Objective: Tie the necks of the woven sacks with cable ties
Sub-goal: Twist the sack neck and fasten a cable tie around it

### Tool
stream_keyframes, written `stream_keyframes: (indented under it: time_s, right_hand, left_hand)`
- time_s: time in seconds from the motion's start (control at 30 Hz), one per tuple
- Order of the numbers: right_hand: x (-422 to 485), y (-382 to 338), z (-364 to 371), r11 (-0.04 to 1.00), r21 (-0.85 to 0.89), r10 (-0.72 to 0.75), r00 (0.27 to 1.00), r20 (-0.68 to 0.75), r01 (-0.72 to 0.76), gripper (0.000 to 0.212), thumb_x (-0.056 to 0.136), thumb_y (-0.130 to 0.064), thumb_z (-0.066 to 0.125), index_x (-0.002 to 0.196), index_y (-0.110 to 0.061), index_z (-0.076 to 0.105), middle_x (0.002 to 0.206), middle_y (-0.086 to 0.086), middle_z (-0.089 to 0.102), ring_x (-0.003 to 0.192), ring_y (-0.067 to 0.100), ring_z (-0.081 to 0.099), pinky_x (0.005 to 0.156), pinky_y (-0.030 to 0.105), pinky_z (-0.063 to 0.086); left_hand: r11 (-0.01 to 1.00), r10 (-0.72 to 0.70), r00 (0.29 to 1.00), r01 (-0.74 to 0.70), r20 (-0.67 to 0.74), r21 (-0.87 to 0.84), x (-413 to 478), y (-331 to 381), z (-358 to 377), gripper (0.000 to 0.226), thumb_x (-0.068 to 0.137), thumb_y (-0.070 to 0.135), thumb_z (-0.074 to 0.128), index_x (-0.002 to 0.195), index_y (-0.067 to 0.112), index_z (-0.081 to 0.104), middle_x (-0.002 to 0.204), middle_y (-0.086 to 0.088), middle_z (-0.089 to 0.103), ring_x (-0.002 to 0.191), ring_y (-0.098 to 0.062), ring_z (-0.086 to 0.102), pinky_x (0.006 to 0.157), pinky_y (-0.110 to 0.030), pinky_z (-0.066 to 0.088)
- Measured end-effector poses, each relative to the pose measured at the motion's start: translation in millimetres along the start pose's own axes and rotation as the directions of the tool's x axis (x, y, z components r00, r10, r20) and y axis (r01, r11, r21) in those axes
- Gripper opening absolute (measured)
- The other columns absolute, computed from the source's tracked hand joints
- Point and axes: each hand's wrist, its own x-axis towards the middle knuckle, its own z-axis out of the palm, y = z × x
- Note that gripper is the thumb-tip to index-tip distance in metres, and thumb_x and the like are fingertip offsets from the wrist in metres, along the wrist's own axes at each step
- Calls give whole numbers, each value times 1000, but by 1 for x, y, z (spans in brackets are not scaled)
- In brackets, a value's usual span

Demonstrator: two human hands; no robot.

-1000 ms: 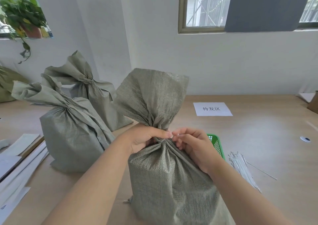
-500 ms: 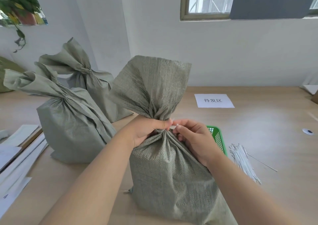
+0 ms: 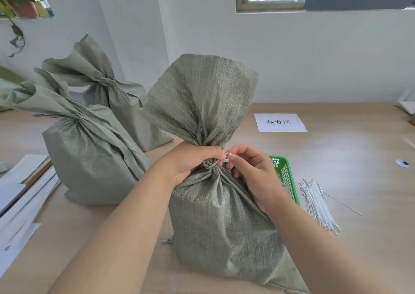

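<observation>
A grey-green woven sack [image 3: 222, 230] stands upright on the wooden table in front of me, its neck bunched together. A white cable tie [image 3: 221, 161] runs around that neck. My left hand [image 3: 190, 163] grips the neck from the left, fingers curled round it. My right hand [image 3: 251, 172] pinches the tie's white end just right of the neck. A bundle of loose white cable ties [image 3: 317, 204] lies on the table to the right.
Two more sacks with gathered necks stand behind on the left, one nearer [image 3: 89, 156] and one farther [image 3: 116, 100]. A green plastic basket [image 3: 285, 177] sits behind my right hand. A white paper label [image 3: 279, 122] lies farther back. Flat white sheets [image 3: 20, 199] lie at the left edge.
My hands have parted slightly at the neck, and the white tie and its end now show between them. The camera has tilted down a little.
</observation>
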Motion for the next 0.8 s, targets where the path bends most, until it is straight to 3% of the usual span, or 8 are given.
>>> stream_keyframes:
  time_s: [0.17,0.37,0.57,0.67,0.8]
  right_hand:
    - [-1,2,-2,999,-33,-34,999,9,35,13,96,2,57,92,-7,66,76,6,66,64,8,54,58,18,44]
    - [-1,4,-3,997,-57,-51,998,24,53,16,96,1,56,91,-11,66,82,10,65,69,11,54,60,21,44]
    - [-2,5,-3,996,-74,-52,998,30,54,7,90,-12,60,91,-14,67,83,7,67,72,12,55,62,25,44]
    - [-2,4,-3,995,-83,-58,998,36,60,9,93,-8,59,92,-13,67,83,6,67,72,12,55,62,24,44]
    - [-3,3,-3,993,-96,-65,997,33,68,14,97,0,56,94,-10,65,83,5,68,72,12,55,63,24,44]
  left_hand:
    - [997,14,1000,-14,-5,70,-1,4,4,41,84,-1,64,47,17,69,69,0,71,71,-7,65,70,-15,51]
    - [995,51,999,-50,-6,87,-2,6,10,42,81,-4,61,45,18,66,66,-4,67,71,-13,61,68,-18,50]
    - [997,45,999,-45,-9,57,-3,7,12,30,73,-1,65,51,18,69,62,-2,67,68,-14,62,65,-19,52]
    - [996,46,999,-45,-18,79,-3,7,13,39,79,-6,61,48,17,67,62,-1,67,67,-13,62,64,-17,51]
    - [997,47,999,-45,-18,64,-4,9,14,31,80,-8,59,58,12,67,60,-1,65,62,-11,60,61,-17,50]
